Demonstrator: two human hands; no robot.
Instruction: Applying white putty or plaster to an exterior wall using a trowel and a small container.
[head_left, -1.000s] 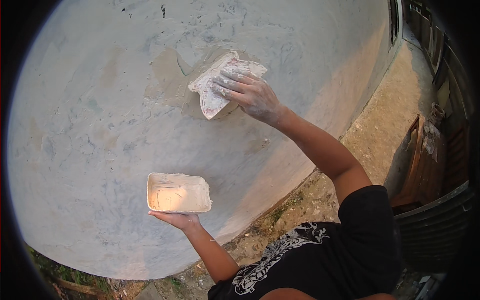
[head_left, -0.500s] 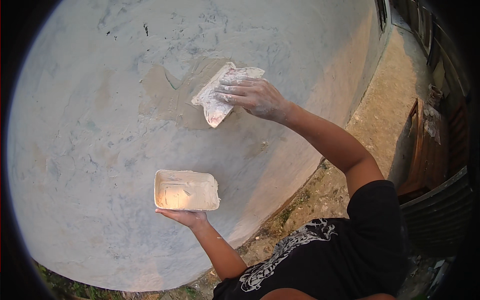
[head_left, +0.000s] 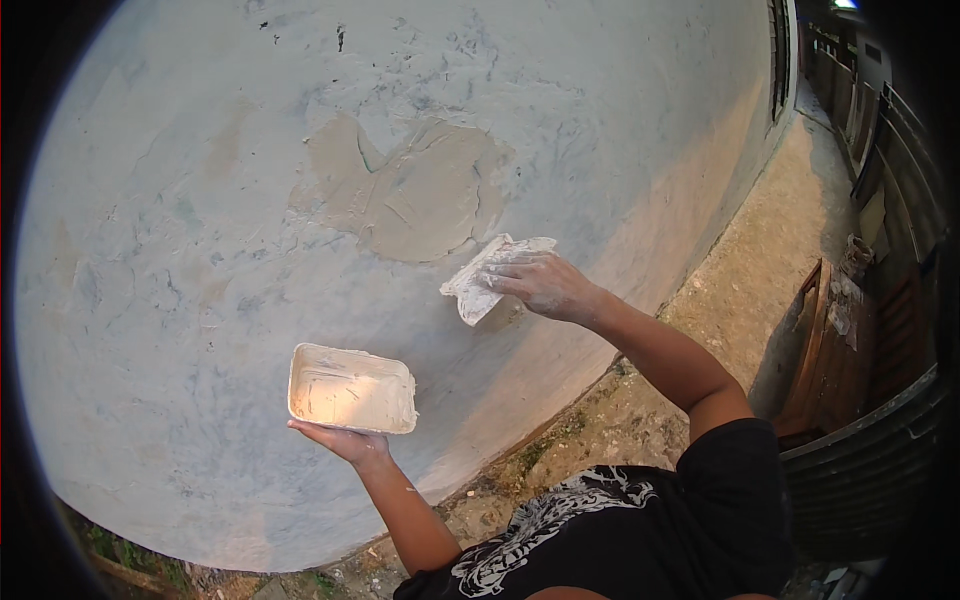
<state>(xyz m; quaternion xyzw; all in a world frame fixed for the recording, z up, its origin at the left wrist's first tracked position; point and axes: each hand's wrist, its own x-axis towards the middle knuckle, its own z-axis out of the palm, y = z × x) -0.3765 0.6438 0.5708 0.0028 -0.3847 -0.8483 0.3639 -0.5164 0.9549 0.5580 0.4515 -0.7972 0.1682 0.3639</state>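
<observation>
My left hand [head_left: 350,443] carries a shallow rectangular tub [head_left: 402,402] from beneath. Pale putty smears coat the tub's inside and rim. A flat putty spreader [head_left: 473,290], caked in white putty and irregular in outline, is gripped by the fingers of my right hand [head_left: 545,285]. It lies against or close to the wall [head_left: 180,330]; contact cannot be told. Just above and left of it is a patch of damp beige putty [head_left: 425,195] with ridged edges.
Along the wall's foot runs rough ground [head_left: 610,420], leading to a sunlit concrete path [head_left: 755,250] on the right. A brown wooden piece of furniture [head_left: 815,360] stands beyond it, near a dark corrugated sheet [head_left: 870,450]. A window [head_left: 778,60] sits at the wall's far right.
My right hand and the spreader have come down and right, off the beige patch, which now shows whole. The tub and my left hand appear slightly further left as the view shifted.
</observation>
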